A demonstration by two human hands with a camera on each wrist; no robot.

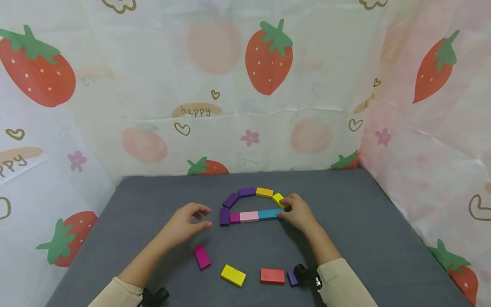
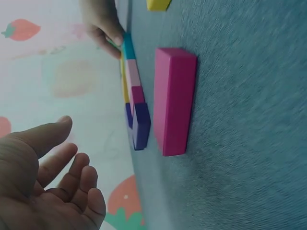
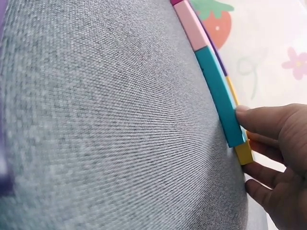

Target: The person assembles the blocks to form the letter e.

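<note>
On the grey table, blocks form a half-ring: purple blocks (image 1: 231,200) at the left, an orange-yellow block (image 1: 264,192) on top and a yellow block (image 1: 278,199) at the right. Along its base runs a row of a magenta block (image 1: 235,218), a pink block (image 1: 249,217) and a blue block (image 1: 270,214). My right hand (image 1: 299,213) is at the row's right end, thumb and fingers around a small yellow block (image 3: 244,152) against the blue one. My left hand (image 1: 186,224) hovers left of the shape, fingers loosely bent, holding nothing.
Nearer me lie a loose magenta block (image 1: 202,257), a yellow block (image 1: 233,275), a red block (image 1: 272,276) and a purple block (image 1: 293,279) partly hidden by the right wrist camera (image 1: 305,273). A strawberry-print cloth (image 1: 230,94) hangs behind the table.
</note>
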